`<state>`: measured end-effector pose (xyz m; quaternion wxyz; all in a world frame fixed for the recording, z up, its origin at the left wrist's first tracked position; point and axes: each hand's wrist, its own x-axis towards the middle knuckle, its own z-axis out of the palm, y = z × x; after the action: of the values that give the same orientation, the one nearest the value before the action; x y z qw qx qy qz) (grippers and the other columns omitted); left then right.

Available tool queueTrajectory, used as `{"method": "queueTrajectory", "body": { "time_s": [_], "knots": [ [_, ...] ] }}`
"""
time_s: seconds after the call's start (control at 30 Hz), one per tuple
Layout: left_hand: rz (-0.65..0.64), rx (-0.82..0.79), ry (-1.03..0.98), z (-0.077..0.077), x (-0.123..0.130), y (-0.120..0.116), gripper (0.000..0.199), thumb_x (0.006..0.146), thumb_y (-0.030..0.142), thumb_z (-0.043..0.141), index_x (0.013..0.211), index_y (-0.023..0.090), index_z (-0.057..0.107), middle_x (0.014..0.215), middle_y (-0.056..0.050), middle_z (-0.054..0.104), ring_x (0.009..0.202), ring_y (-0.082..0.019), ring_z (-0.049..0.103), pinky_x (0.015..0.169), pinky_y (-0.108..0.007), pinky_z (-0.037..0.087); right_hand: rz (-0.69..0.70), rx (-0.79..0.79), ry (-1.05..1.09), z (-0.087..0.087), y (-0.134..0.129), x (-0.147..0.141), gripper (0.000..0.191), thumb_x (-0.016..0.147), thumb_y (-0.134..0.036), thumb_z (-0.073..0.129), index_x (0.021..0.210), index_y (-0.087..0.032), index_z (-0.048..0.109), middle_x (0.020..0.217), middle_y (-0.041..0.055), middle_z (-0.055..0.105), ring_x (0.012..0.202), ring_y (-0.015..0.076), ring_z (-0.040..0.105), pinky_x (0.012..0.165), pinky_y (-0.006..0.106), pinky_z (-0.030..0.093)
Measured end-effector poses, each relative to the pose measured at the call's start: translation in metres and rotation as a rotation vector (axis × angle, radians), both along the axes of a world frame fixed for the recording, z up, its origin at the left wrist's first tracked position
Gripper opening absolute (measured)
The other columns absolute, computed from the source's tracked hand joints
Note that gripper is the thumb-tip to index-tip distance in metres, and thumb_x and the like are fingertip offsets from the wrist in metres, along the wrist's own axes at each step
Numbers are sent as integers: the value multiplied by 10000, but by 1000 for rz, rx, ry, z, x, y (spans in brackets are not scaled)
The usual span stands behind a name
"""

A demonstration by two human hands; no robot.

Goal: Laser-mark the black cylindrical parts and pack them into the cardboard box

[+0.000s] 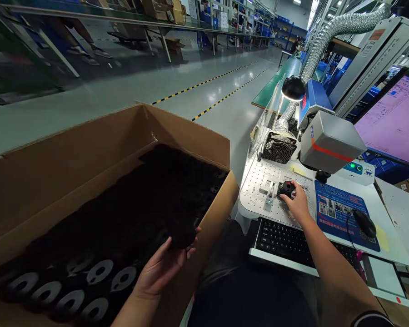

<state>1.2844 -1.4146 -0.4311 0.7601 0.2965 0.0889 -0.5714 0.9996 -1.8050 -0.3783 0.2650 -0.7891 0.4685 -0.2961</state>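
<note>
My left hand (167,263) is at the near right side of a large cardboard box (187,136), its fingers closed round a dark round part (183,236). Many black parts fill the box; some near the front show pale ring-shaped faces (100,271). On the perforated metal plate (255,195), my right hand (296,200) grips a small black round part (286,188) beside a metal bracket (271,193). The grey head of a machine (330,141) hangs above and behind that hand.
A keyboard (282,240) lies in front of the plate, with a blue mat (337,213) and a black mouse (364,222) to the right. Behind are a fan (279,149), a lamp (293,88) and a monitor (395,118). A person's legs (85,41) show at far left.
</note>
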Motion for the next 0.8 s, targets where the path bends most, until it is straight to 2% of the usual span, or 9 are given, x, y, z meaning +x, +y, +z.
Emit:
{"method": "queueTrajectory", "body": {
  "time_s": [0.07,0.17,0.3,0.57,0.67,0.8],
  "knots": [
    [10,6,-1,1,0,-1,479,1020,287,573,1484,173,614,1385,-205,708,1054,-290,753,829,-377,672,-53,-33,-10,-1,5,-3,820,818,-551,720,1523,-184,518,1512,183,586,1390,359,544,1123,540,492],
    [8,10,8,2,0,-2,421,1021,289,564,1391,120,672,1399,-213,698,1056,-292,750,829,-373,673,-135,-12,-8,-5,10,-7,796,829,-560,703,1507,-183,527,1378,184,672,1290,376,613,1112,574,483],
    [-5,16,21,2,-1,-2,423,1027,302,548,1392,127,672,1406,-197,698,1063,-292,747,839,-376,671,-140,25,-7,-12,10,-8,753,832,-518,684,1491,-186,534,1272,168,718,1210,372,653,1064,570,507],
    [-54,-73,-7,-3,2,2,653,1020,315,586,1642,215,413,1412,-176,702,1114,-282,735,904,-366,646,-153,17,-13,-22,8,-1,622,826,-458,647,1389,-196,615,1214,140,730,1108,333,674,1043,547,519],
    [-56,-63,-26,-3,2,1,617,1022,314,587,1609,174,460,1422,-192,691,1103,-281,735,891,-361,648,-152,29,-10,-15,9,1,669,822,-451,660,1420,-161,589,1239,162,728,1139,342,669,1072,558,504],
    [-8,-6,-63,-2,0,0,462,1010,310,600,1432,127,636,1407,-202,695,1055,-279,740,838,-352,659,-143,12,-13,9,26,-13,760,850,-505,684,1493,-132,526,1365,205,690,1247,378,641,1111,596,490]
  ]
}}
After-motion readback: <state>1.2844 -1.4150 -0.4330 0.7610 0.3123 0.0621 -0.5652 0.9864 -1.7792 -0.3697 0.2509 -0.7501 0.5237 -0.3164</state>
